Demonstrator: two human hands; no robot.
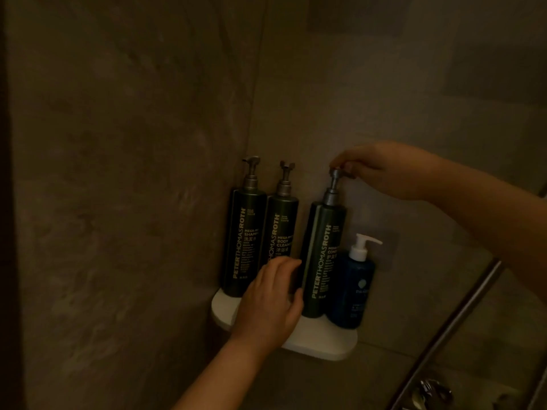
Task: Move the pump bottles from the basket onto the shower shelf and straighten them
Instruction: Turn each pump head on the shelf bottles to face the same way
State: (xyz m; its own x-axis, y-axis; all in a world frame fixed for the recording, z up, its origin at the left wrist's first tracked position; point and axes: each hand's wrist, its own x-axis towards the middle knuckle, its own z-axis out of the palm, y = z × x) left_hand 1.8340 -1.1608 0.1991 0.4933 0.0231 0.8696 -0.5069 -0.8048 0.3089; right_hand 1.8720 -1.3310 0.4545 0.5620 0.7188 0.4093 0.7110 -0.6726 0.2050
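Note:
Three tall dark green pump bottles stand on a white corner shelf [322, 338]: the shampoo bottle [244, 241] at the left, the body cleanser bottle [281, 229] beside it, and the conditioner bottle [321, 261] further right, leaning slightly. A shorter blue bottle with a white pump [353, 285] stands at the right end. My right hand [387, 170] pinches the grey pump head of the conditioner bottle. My left hand [269, 303] rests against the lower side of that bottle, fingers curved round it, and hides the foot of the body cleanser bottle. The basket is out of view.
The shelf sits in a corner between two dim stone-look walls. A metal rail [453, 324] runs diagonally at the lower right, with a chrome fitting [432, 392] below it.

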